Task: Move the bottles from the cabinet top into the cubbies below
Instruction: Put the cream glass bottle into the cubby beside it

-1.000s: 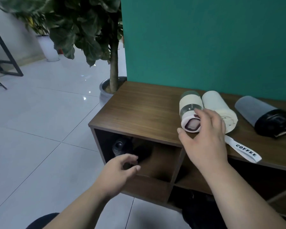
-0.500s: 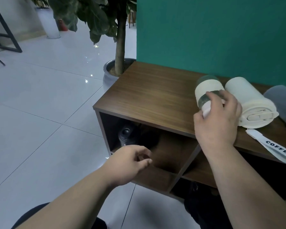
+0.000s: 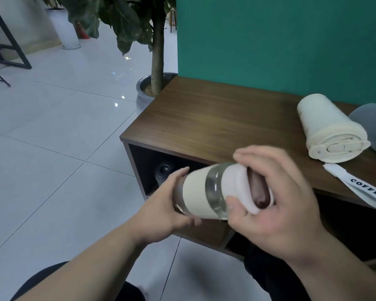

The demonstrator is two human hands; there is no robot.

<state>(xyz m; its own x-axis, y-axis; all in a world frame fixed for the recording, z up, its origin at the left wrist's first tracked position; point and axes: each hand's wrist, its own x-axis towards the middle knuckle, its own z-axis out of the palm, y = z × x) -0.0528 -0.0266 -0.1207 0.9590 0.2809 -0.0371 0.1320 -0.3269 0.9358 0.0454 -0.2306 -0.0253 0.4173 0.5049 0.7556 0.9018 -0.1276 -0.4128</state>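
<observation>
A glass bottle with a cream sleeve and pale pink lid [image 3: 201, 192] lies sideways in the air in front of the left cubby [image 3: 152, 168]. My right hand [image 3: 274, 205] grips its lid end and my left hand [image 3: 165, 205] holds its base. A dark bottle [image 3: 163, 172] sits deep inside that cubby. On the wooden cabinet top [image 3: 215, 122] a cream bottle [image 3: 328, 129] lies on its side with a white "COFFEE" strap [image 3: 361, 189]. A grey bottle with a black lid [image 3: 374, 124] lies at the right edge, partly out of frame.
A potted tree [image 3: 155, 61] stands just left of the cabinet against the green wall [image 3: 280, 40]. White tiled floor [image 3: 52, 148] stretches to the left, with a black metal frame [image 3: 9, 51] and a white planter [image 3: 66, 29] far back. My dark-clothed knees show at the bottom.
My right hand has lifted the cream-sleeved bottle off the cabinet top and brought it down in front of the left cubby. My left hand has risen and taken its base.
</observation>
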